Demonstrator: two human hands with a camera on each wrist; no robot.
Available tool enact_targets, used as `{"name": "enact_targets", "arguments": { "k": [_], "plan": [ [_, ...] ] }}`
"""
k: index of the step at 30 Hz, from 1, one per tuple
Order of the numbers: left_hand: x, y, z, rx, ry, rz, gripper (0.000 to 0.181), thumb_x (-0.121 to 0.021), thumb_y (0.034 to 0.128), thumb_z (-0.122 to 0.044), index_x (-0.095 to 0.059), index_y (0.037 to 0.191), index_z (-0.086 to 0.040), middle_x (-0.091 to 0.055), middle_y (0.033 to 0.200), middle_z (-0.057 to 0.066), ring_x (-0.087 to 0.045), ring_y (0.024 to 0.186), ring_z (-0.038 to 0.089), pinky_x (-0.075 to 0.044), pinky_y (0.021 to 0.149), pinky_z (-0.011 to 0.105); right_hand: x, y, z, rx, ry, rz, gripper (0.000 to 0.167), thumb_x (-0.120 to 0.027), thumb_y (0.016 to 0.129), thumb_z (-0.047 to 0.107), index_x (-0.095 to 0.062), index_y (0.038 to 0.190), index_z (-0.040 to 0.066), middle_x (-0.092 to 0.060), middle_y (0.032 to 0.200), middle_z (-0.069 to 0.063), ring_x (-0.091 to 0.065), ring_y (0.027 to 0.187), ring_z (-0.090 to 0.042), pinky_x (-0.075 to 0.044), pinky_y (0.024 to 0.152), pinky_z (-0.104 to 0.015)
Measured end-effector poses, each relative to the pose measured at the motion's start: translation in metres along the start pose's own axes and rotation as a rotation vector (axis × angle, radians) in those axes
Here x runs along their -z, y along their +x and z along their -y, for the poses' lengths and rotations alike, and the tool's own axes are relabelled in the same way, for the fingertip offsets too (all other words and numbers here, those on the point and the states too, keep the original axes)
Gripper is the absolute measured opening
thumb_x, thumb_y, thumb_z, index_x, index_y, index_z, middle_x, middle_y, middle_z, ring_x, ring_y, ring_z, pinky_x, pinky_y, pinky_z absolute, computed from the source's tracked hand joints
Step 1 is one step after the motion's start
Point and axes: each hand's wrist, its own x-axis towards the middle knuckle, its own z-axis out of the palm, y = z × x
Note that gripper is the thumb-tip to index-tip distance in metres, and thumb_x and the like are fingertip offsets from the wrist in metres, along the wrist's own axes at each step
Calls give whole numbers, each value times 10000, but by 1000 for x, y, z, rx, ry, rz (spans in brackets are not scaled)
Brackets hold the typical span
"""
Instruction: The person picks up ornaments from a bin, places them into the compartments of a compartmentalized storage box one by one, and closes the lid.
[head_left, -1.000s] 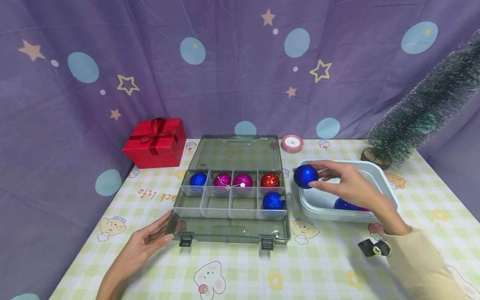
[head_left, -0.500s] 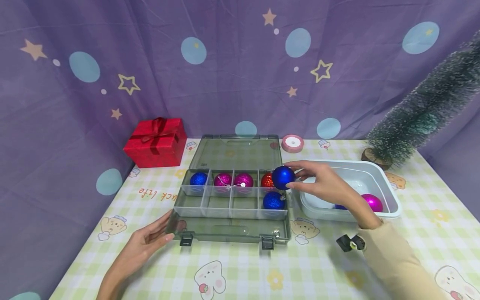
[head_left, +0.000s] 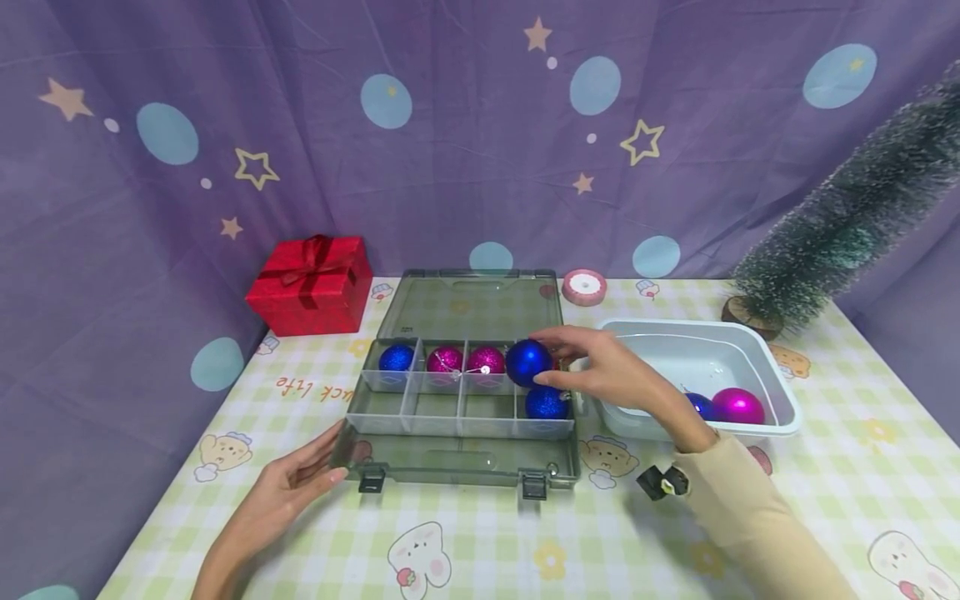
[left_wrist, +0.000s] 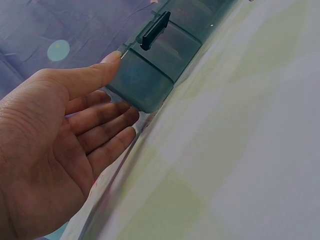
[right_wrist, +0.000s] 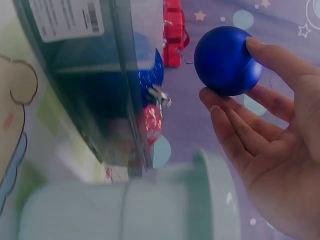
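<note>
My right hand [head_left: 611, 371] pinches a smooth blue Christmas bauble [head_left: 528, 362] between thumb and fingers. It is above the right end of a grey see-through compartment box [head_left: 457, 458], and in the right wrist view the bauble [right_wrist: 227, 61] is clear of the box. The box lies with its lid [head_left: 480, 304] laid back. Its far row holds a glittery blue bauble [head_left: 396, 358], two glittery pink baubles [head_left: 445, 362] and a red one, mostly hidden. Another glittery blue bauble [head_left: 547, 403] sits in the near right compartment. My left hand [head_left: 281, 492] touches the box's near left corner, fingers relaxed.
Right of the box stands a pale blue tub [head_left: 780, 392] with a blue and a pink bauble [head_left: 738, 406] in it. Behind are a red gift box [head_left: 311, 287], a ribbon roll [head_left: 584, 287] and a small Christmas tree [head_left: 847, 208]. A purple curtain [head_left: 480, 150] hangs at the back.
My right hand has carried the smooth blue bauble leftward from above the tub to above the box's right compartments. The left hand has stayed at the box corner.
</note>
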Motion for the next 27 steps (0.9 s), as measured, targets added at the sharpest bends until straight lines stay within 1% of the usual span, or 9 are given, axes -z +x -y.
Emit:
{"name": "enact_targets", "arguments": {
  "k": [4,10,15,17,21,23,25,27],
  "plan": [
    [0,0,0,2,-6,0,673,-701,1018,-274,-413,1578,-36,-421,1577,161,-414,1394,329,-465,972,145,-8,5,3,12,7,23,519,-821,920,200,-648,1386,50,-708,1255,-94,-705,1064,-258,-586,903,-502],
    [0,1,0,8,-11,-1,680,-703,1017,-279,-410,1576,-24,-413,1581,159,-402,1401,335,-461,977,143,-18,11,3,33,-19,55,526,-811,928,189,-631,1396,30,-683,1293,-130,-705,1068,-270,-601,888,-407],
    [0,1,0,-12,2,1,658,-692,1025,-249,-411,1578,-30,-412,1581,156,-409,1392,344,-472,962,151,-24,14,4,46,-16,71,523,-800,935,165,-622,1401,10,-659,1325,-158,-702,1086,-282,-594,909,-375],
    [0,1,1,-26,5,3,650,-688,1028,-237,-411,1579,-33,-413,1580,159,-418,1387,314,-474,962,156,-25,16,4,45,-15,77,530,-801,934,167,-619,1406,11,-654,1333,-160,-697,1094,-278,-591,916,-376],
    [1,1,2,-49,9,8,638,-682,1031,-228,-414,1583,-53,-419,1575,160,-457,1362,152,-475,968,161,-29,18,5,35,-42,95,548,-803,935,188,-613,1423,22,-647,1347,-152,-689,1107,-274,-585,932,-389],
    [1,1,3,-52,11,9,635,-680,1033,-230,-414,1585,-64,-419,1577,153,-457,1355,120,-474,968,161,-30,18,5,27,-57,106,554,-800,940,202,-610,1431,29,-646,1344,-147,-685,1118,-276,-581,941,-391],
    [0,1,2,-51,13,9,635,-681,1032,-233,-416,1585,-67,-422,1575,151,-459,1363,161,-475,966,160,-32,18,5,17,-69,114,557,-798,944,214,-608,1437,38,-645,1339,-139,-682,1124,-273,-580,943,-382],
    [0,1,2,-50,17,7,636,-682,1032,-236,-416,1585,-67,-423,1575,150,-447,1376,248,-474,964,157,-32,17,5,13,-76,121,557,-795,948,218,-606,1440,38,-645,1330,-135,-679,1125,-270,-579,944,-377]
  ]
}}
